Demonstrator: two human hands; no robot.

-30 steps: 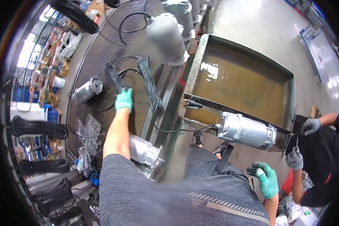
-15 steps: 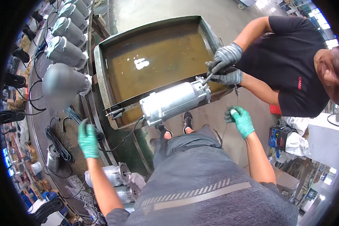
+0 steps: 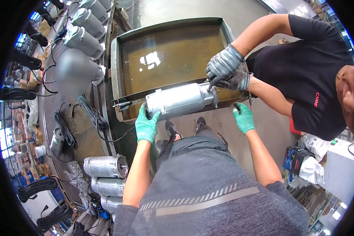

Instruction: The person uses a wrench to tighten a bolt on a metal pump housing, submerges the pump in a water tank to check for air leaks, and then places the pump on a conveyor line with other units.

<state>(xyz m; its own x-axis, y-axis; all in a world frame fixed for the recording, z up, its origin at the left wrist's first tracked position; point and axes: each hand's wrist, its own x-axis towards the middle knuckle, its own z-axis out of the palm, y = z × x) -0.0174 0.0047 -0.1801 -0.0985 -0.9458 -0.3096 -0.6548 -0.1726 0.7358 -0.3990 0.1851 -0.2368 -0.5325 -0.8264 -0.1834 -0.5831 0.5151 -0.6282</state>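
A silver cylindrical electric motor (image 3: 177,99) lies across the near edge of the water tank (image 3: 117,74). My left hand (image 3: 146,126), in a green glove, grips the motor's left end, its thumb on the near side and fingers against the end face. My right hand (image 3: 244,119), also green-gloved, is raised below the tank's near right corner, apart from the motor. Its fingers are loosely bent and apart, with nothing seen in them. At the motor's right end, a co-worker's grey-gloved hands (image 3: 225,67) work close together and hide part of it.
Brownish water fills the tank. On the left bench (image 3: 86,135), several motors stand in a row beside coiled black cables (image 3: 92,112). More silver motors (image 3: 105,166) lie near my left forearm. The co-worker (image 3: 295,74) leans in from the right. White bags (image 3: 312,168) sit at the right.
My left hand has moved right from beside the bench onto the motor's left end. My right hand has risen slightly. The rod in the co-worker's hands no longer shows.
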